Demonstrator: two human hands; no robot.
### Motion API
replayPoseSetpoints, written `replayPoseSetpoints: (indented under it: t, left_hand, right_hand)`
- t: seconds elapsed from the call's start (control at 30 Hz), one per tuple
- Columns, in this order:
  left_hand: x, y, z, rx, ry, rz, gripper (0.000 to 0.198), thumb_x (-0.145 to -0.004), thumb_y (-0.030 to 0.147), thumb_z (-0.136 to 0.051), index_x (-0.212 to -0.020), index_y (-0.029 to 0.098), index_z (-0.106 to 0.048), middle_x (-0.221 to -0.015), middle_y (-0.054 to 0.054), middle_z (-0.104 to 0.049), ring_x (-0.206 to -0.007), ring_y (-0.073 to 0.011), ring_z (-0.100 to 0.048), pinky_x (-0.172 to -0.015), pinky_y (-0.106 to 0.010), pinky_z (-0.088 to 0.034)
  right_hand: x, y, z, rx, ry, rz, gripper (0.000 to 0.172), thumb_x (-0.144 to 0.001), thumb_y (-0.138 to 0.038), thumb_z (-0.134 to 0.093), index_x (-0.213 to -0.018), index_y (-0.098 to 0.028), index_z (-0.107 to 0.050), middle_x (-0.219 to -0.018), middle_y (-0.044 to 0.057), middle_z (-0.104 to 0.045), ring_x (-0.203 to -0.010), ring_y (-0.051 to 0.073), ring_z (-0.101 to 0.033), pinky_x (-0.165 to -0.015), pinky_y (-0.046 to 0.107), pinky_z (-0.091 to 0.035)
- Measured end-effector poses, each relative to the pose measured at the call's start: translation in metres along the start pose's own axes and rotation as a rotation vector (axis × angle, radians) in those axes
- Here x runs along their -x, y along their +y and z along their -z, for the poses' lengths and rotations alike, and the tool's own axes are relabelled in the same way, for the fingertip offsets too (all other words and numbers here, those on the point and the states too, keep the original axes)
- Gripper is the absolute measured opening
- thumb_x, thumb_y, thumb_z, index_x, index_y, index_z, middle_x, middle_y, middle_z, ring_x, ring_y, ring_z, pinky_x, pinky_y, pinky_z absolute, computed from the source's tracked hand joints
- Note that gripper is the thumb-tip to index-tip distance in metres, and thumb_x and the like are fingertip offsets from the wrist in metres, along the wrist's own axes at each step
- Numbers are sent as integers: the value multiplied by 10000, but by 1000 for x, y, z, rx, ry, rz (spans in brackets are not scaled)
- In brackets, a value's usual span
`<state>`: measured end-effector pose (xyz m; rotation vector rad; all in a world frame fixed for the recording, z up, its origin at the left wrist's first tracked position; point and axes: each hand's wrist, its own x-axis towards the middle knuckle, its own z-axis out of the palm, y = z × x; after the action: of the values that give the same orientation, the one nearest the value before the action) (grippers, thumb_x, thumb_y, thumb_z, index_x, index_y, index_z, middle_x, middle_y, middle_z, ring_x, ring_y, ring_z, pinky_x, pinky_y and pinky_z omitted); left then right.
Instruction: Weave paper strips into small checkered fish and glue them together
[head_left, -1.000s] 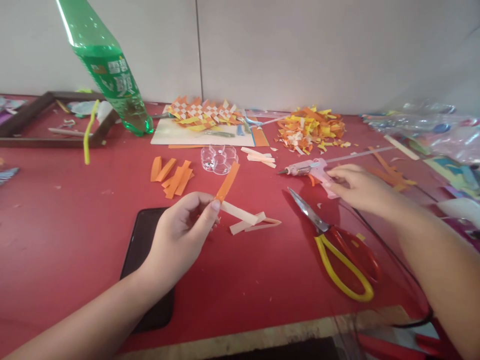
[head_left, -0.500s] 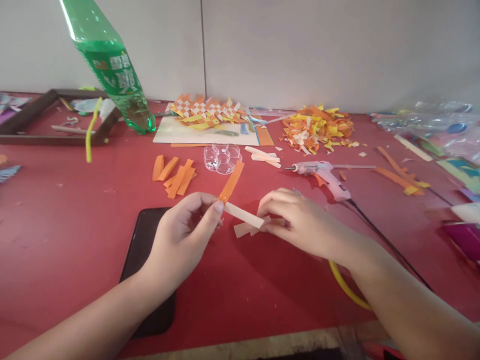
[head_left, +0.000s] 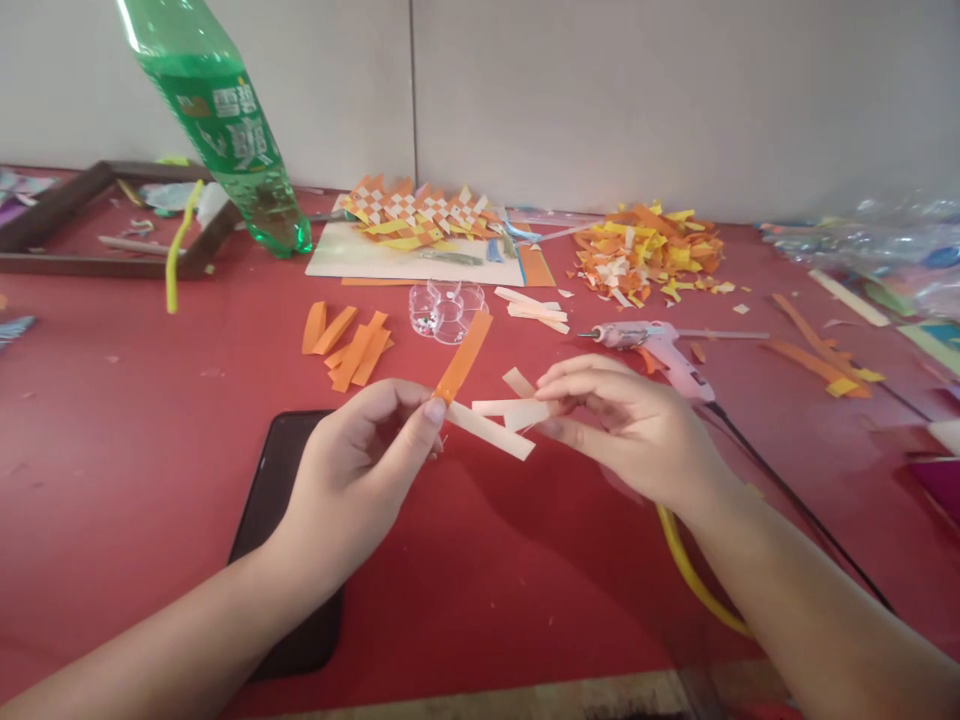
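Observation:
Between thumb and fingers, my left hand (head_left: 367,470) pinches an orange paper strip (head_left: 466,355) that points up and a cream paper strip (head_left: 491,432) that slants down to the right; they meet at my thumb tip. My right hand (head_left: 619,415) is closed on several loose cream paper strips (head_left: 529,412), which fan out to the left from the fingertips, close to the left hand's cream strip. Under my left wrist lies a black phone (head_left: 281,480). Folded orange strips (head_left: 360,350) rest beyond the left hand, and more pale strips (head_left: 534,308) lie beyond the right.
A pink glue gun (head_left: 660,345) with a black cord lies right of centre. Behind are a clear compartment dish (head_left: 448,312), a woven paper piece (head_left: 420,215), a pile of paper scraps (head_left: 652,250), a green bottle (head_left: 240,140) and a dark frame (head_left: 82,265).
My right hand has risen with the cream strips, which now fan out higher beside the left hand's strip. The left hand keeps its pinch; the view has shifted slightly.

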<state>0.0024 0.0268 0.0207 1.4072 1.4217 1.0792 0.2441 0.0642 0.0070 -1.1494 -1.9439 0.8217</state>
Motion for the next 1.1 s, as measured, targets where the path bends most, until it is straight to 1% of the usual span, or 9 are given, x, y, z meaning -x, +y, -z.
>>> replayPoseSetpoints:
  t: [0.13,0.33,0.5,0.57,0.7,0.83,0.97,1.03,1.1]
  left_hand:
    - [1,0,0,27,36,-31,202,-915,307,-589,-731,230,-615,-615,62,-603,-575,-63,-562,-567,-132,-467]
    - [2,1,1,39,22,-30,200,-915,292,-588,-728,226,-616,-607,59,-591,-547,-68,-536,-549,-148,-462]
    - [1,1,0,45,5,-34,207,-917,300,-586,-724,228,-605,-609,52,-585,-561,-79,-539,-554,-162,-467]
    - [1,1,0,43,1,-28,207,-915,310,-590,-725,229,-604,-607,53,-584,-556,-77,-534,-546,-158,-463]
    - [1,1,0,39,-7,-29,222,-914,333,-591,-721,223,-606,-602,50,-583,-542,-76,-529,-529,-158,-458]
    - [2,1,1,14,-24,-32,227,-914,347,-586,-729,220,-611,-598,51,-582,-534,-75,-530,-522,-155,-457]
    - [1,0,0,-6,-76,-35,228,-919,347,-578,-734,220,-613,-628,46,-603,-585,-81,-567,-557,-154,-470]
    - [1,-2,0,-8,-121,-37,218,-920,352,-579,-750,221,-620,-647,42,-615,-605,-86,-579,-576,-160,-478]
    - [2,-4,-1,-14,-179,-31,209,-920,358,-580,-771,221,-630,-668,35,-627,-620,-97,-588,-590,-175,-486]
  right_hand:
    - [0,-2,-1,-144,80,-41,142,-789,-293,-763,-922,-312,-715,-1023,21,-639,-946,177,-626,-818,323,-549]
    - [0,-2,-1,-331,336,-170,122,-823,-348,-723,-936,-316,-690,-893,1,-656,-800,167,-639,-763,352,-569]
    - [-2,-13,-3,-142,286,-224,40,-862,-320,-675,-861,-295,-707,-701,-4,-652,-662,153,-644,-662,316,-583]
    - [-1,-17,-4,-126,283,-228,21,-838,-293,-702,-858,-293,-708,-722,-5,-676,-670,152,-657,-666,311,-594]
    - [1,-16,-7,-171,350,-255,230,-752,-242,-783,-967,-292,-718,-880,-4,-726,-792,176,-704,-764,347,-622]
    - [3,-10,-5,-268,349,-245,196,-783,-310,-766,-973,-289,-728,-822,-7,-710,-712,164,-698,-728,361,-630]
    - [1,-7,-1,-282,279,-179,88,-775,-337,-773,-790,-291,-700,-724,-14,-618,-622,140,-618,-617,323,-580]
    - [0,-8,1,-214,269,-131,190,-772,-361,-772,-648,-265,-664,-790,10,-596,-716,150,-614,-648,312,-561]
    - [-2,-8,1,-232,250,-136,223,-770,-400,-766,-647,-247,-659,-873,20,-606,-720,143,-614,-628,306,-552]
